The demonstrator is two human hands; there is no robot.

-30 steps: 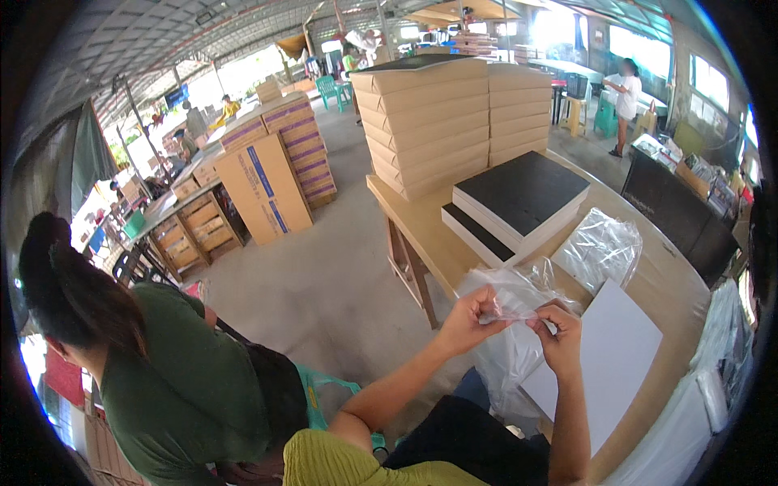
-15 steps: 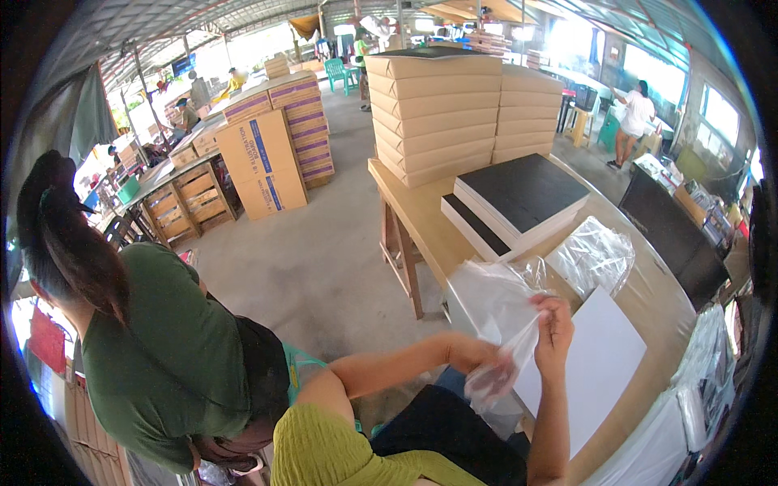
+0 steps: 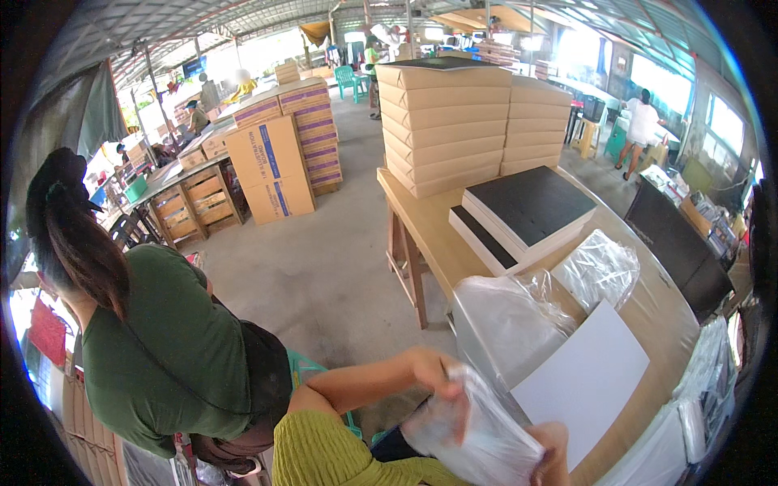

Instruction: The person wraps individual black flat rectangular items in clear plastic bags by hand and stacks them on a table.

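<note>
A clear plastic bag (image 3: 494,425) is stretched between my hands in front of my lap. My left hand (image 3: 452,397) is at its upper left edge, closed on the film, with its fingers blurred. At the lower right corner my right hand (image 3: 553,449) grips the same bag; its fingertips are partly hidden. Beside my right hand a white sheet of board (image 3: 585,377) lies on the table. More clear plastic bags (image 3: 506,320) lie flat just beyond my hands, and a crinkled clear plastic pack (image 3: 600,266) rests behind the sheet.
Black-topped boards (image 3: 531,202) are stacked on the table (image 3: 438,247). Behind them rise tall piles of brown-wrapped packs (image 3: 442,130). A person in a dark green shirt (image 3: 166,348) is close on my left. Plastic wrap (image 3: 689,413) covers the right side.
The bag has come away from the pile toward my lap and is spread out. My right hand has moved down and nearer; my left hand has shifted slightly left and up.
</note>
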